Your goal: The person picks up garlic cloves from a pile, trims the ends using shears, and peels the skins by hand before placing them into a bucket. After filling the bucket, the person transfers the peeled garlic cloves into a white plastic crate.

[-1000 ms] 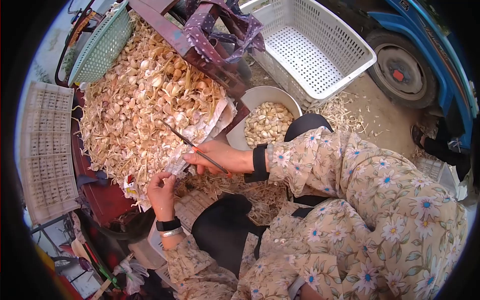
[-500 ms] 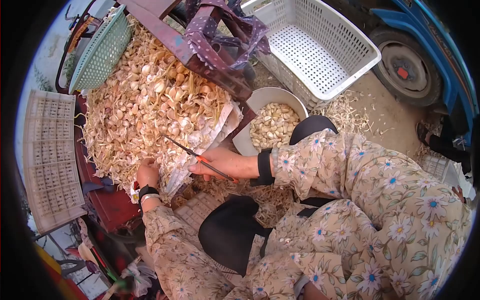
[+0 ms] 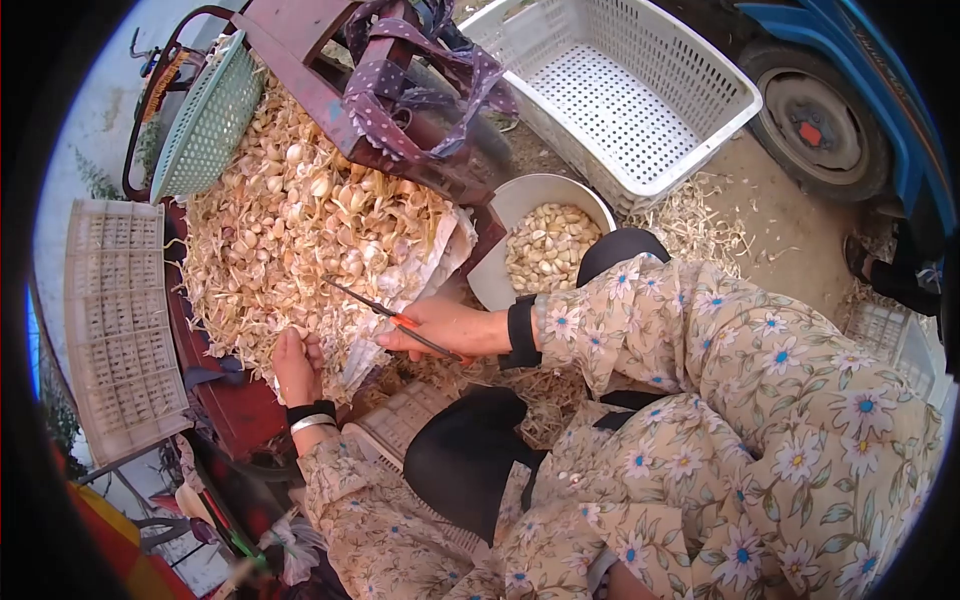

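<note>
My right hand (image 3: pixel 440 325) is wrapped round what look like scissors (image 3: pixel 365 301), long dark blades with orange at the grip, pointing left over the heap. My left hand (image 3: pixel 297 365) is at the near edge of the garlic heap (image 3: pixel 300 200), fingers curled together. Whatever it pinches is hidden. Loose garlic cloves, bulbs and dry skins make up the heap, lying on a whitish sheet (image 3: pixel 458 243). Right of the heap stands a white bucket (image 3: pixel 533 188) holding pale garlic cloves (image 3: pixel 549 248).
A large white perforated crate (image 3: pixel 735 107) stands behind the bucket. The green basket (image 3: pixel 205 120) leans at the heap's far left, beside a flat plastic crate (image 3: pixel 120 320). A dotted cloth (image 3: pixel 400 105) hangs on the red frame. Far right are a blue vehicle's wheel (image 3: pixel 815 125) and another person's foot (image 3: pixel 857 258).
My left hand has drawn back slightly toward me from the heap's edge. My right hand keeps its hold on the scissors. The view has shifted slightly.
</note>
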### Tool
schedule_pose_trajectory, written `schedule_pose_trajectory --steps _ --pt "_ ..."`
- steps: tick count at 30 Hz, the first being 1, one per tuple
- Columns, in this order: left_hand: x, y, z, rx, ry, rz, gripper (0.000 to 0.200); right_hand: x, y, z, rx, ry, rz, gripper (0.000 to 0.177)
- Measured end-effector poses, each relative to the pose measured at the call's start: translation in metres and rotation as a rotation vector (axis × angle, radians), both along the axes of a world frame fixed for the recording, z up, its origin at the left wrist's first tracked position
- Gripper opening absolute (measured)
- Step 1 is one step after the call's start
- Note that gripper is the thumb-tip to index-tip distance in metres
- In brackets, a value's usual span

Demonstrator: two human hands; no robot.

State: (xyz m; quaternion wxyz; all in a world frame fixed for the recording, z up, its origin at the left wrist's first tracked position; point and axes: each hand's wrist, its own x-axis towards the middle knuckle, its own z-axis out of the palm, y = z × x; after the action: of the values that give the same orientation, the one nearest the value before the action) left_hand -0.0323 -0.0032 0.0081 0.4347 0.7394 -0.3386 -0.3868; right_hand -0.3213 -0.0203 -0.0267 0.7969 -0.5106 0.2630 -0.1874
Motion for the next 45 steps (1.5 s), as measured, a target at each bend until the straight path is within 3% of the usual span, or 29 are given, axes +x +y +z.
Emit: schedule_pose_trajectory --steps 5,8,13,16,20,23,25,26,28,32,35,38,39,42,43,45 --pt "-0.049 0.033 0.030 -0.189 0.418 -0.112 0.025 0.016 0.004 -0.017 -0.218 -0.013 0.009 0.052" --pt "-0.071 0.043 0.038 -0.208 0.454 -0.133 0.025 0.021 0.009 -0.022 -0.424 0.074 -0.036 0.052" --pt "-0.089 0.065 0.047 -0.225 0.499 -0.093 0.018 0.010 0.016 -0.010 -0.563 0.168 -0.093 0.052" --pt "-0.066 0.111 0.064 -0.088 0.388 -0.174 0.016 0.010 0.014 -0.014 -0.518 0.174 -0.072 0.051" --pt "0.004 0.199 0.056 0.703 -0.111 -0.096 0.012 0.005 0.008 -0.012 -0.493 0.153 -0.023 0.053" --pt "0.075 0.242 0.027 0.887 -0.772 -0.749 0.016 0.004 0.009 -0.014 -0.513 0.146 0.000 0.053" --pt "0.033 0.175 0.039 0.544 -0.430 -0.180 0.018 0.012 0.012 -0.022 -0.559 0.138 -0.035 0.052" --pt "0.025 0.141 0.042 0.339 -0.297 -0.093 0.018 0.012 0.010 -0.017 -0.501 0.147 -0.013 0.052" --pt "0.022 0.076 0.032 0.063 -0.286 -0.032 0.019 0.009 0.006 -0.005 -0.388 0.168 0.025 0.052" --pt "0.039 -0.034 -0.006 -0.111 -0.436 0.053 0.029 0.026 0.005 -0.023 -0.510 0.158 -0.055 0.051" --pt "0.065 -0.076 -0.032 0.025 -0.484 0.122 0.024 0.027 0.002 -0.022 -0.467 0.173 -0.035 0.051" --pt "0.066 -0.086 -0.036 0.300 -0.978 0.009 0.029 0.028 0.000 -0.023 -0.480 0.148 -0.024 0.050" --pt "0.091 -0.087 -0.054 0.238 -1.078 -0.017 0.034 0.028 0.000 -0.023 -0.458 0.144 -0.028 0.051" --pt "0.080 -0.069 -0.048 0.224 -1.037 -0.042 0.031 0.025 0.001 -0.016 -0.401 0.137 -0.033 0.054" --pt "0.047 -0.059 -0.029 0.141 -0.658 0.057 0.030 0.023 0.001 -0.012 -0.390 0.137 -0.028 0.054" --pt "0.032 -0.044 -0.020 -0.106 -0.343 0.127 0.031 0.023 0.000 -0.012 -0.398 0.147 -0.050 0.053"
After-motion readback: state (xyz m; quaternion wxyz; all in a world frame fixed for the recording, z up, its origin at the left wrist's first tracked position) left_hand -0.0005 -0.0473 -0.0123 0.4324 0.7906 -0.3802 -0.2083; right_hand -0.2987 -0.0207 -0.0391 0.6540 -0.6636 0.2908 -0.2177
